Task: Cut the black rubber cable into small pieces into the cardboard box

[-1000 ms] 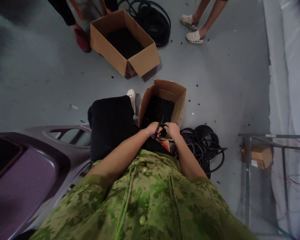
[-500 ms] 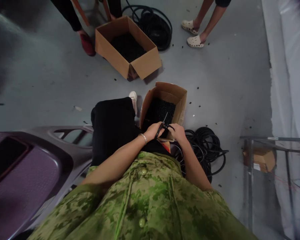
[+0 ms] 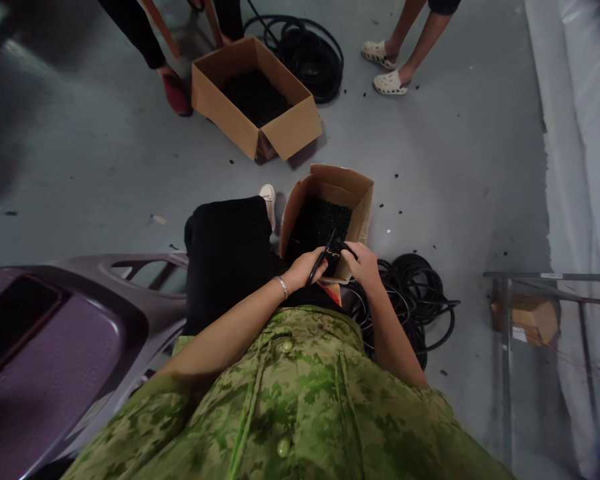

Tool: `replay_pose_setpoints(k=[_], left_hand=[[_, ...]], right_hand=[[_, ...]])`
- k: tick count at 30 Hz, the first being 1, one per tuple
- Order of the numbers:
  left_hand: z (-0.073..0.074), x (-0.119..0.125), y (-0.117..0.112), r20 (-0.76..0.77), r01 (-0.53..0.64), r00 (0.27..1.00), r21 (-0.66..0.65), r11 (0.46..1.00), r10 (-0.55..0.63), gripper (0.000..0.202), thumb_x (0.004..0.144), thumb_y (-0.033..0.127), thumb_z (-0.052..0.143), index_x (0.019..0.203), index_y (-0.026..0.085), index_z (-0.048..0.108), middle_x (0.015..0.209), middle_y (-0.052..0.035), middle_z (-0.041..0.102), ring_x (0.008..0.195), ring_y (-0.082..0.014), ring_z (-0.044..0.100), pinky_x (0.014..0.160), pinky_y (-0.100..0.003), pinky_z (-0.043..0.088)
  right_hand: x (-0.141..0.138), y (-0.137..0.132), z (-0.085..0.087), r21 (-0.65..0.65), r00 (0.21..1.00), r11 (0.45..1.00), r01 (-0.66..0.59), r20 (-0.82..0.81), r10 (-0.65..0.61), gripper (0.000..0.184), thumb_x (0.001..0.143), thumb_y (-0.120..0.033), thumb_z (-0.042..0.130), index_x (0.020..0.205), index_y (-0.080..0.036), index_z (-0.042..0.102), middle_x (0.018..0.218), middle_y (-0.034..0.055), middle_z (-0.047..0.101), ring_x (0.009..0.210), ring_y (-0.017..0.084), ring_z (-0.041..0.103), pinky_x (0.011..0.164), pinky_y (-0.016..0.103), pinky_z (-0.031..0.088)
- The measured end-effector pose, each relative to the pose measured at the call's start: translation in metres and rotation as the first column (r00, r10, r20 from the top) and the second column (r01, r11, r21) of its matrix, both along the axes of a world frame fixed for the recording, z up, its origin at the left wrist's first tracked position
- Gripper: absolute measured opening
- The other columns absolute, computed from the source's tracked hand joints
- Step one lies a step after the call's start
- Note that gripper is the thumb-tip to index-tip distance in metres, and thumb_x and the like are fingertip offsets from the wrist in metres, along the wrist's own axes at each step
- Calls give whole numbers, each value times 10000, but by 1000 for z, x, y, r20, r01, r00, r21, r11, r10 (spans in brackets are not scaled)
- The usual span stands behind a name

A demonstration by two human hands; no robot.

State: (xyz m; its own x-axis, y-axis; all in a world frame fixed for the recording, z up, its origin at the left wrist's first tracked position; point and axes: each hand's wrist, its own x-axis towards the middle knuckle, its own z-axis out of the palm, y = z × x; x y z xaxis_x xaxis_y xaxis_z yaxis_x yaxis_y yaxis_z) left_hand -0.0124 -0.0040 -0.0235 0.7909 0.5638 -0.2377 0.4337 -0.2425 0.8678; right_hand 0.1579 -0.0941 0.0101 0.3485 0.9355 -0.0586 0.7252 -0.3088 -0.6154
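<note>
My left hand (image 3: 307,268), with a bracelet at its wrist, is closed around a pair of dark scissors (image 3: 322,257), whose blades point up and away over the near box. Close beside it, my right hand (image 3: 363,263) is closed on a thin black piece (image 3: 347,249) that looks like cable and reaches toward the scissors. Where the two meet is small and dark, so contact cannot be told. Below both hands stands an open cardboard box (image 3: 363,207) with many small black pieces (image 3: 325,220) inside. Loops of black cable (image 3: 415,293) lie on the floor beside my right forearm.
A larger cardboard box (image 3: 293,127) with black pieces stands ahead, beside another black coil (image 3: 313,63). One person's red shoe (image 3: 176,93) and another's pale clogs (image 3: 390,82) are nearby. A purple chair (image 3: 85,333) bears a dark phone-like slab (image 3: 17,320). A metal frame (image 3: 505,360) stands right.
My right hand has moved slightly right, away from my left. The scissor blades look closer together and darker, and the view has shifted a little.
</note>
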Motion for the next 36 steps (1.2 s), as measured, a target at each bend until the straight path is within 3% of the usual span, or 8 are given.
replay_pose_setpoints(k=[5,15,23,32,36], left_hand=[[1,1,-1,30,59,998,47,997,-60,555,813,163,561,1366,166,520,994,-57,719,845,-171,673,790,-261,524],[8,-1,-2,8,120,993,93,988,-121,597,813,171,547,1407,161,486,1122,-85,700,940,-190,668,868,-291,511],[9,1,-2,5,113,993,75,991,-114,577,820,183,545,1392,127,503,1090,-104,705,911,-196,670,850,-298,512],[3,-1,-1,-57,148,988,83,986,-144,591,818,202,574,1403,189,493,1017,-59,717,860,-181,676,788,-263,516],[-1,0,1,-44,125,991,15,992,-124,575,795,208,610,1363,209,525,996,-45,726,868,-178,676,801,-264,515]], right_hand=[[-1,0,1,-1,999,999,39,-4,-39,341,953,-319,447,1175,-206,680,1160,85,713,1061,222,654,953,344,494],[-5,1,-5,-29,1000,1000,-11,22,11,336,956,-325,458,1176,-204,681,1135,93,718,1044,231,660,931,349,509],[-4,-1,-9,-65,1000,998,-18,-12,17,338,950,-303,467,1199,-207,674,1151,84,714,1038,219,663,934,332,510],[0,1,-9,-146,998,987,-69,-9,69,351,944,-257,463,1236,-230,655,1203,65,702,1120,213,637,990,343,490],[2,2,-8,-178,993,977,-121,-16,120,350,943,-244,470,1244,-248,649,1194,48,707,1102,199,643,972,328,496]])
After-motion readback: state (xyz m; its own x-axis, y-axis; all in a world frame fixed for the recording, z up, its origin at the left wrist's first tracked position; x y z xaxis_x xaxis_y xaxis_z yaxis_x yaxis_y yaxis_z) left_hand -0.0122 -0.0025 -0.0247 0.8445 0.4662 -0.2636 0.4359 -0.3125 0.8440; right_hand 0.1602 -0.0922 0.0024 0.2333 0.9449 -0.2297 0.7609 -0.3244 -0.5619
